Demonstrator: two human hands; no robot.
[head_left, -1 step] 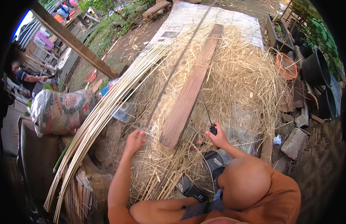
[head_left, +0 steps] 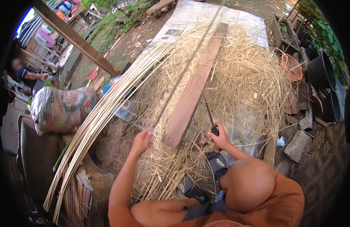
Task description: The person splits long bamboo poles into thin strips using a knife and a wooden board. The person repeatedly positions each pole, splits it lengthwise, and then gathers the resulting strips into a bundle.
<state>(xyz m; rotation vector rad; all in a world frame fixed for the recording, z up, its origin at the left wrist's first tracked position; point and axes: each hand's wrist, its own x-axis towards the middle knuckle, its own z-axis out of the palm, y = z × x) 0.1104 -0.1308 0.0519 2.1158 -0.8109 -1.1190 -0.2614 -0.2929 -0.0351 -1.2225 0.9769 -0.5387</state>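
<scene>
My left hand (head_left: 142,142) is closed in a pinch at the near end of a long, thin strip (head_left: 178,82). The strip looks dark and blurred and slants up past the top edge of the view. In my right hand (head_left: 222,137) is a knife (head_left: 209,110), gripped by its black handle. Its narrow dark blade points away from me, with the tip close to the right edge of a brown wooden plank (head_left: 190,90). That plank lies lengthwise between my hands on a heap of pale shavings (head_left: 243,68).
A bundle of long, pale split sticks (head_left: 107,104) lies at the left, beside a stuffed sack (head_left: 63,109). An orange-rimmed basket (head_left: 291,67), black buckets (head_left: 320,70) and a stone block (head_left: 298,144) stand at the right. Another person (head_left: 29,75) sits far left.
My left hand has shifted slightly right, and the strip has swung a little right with it. The knife has moved only slightly in my right hand.
</scene>
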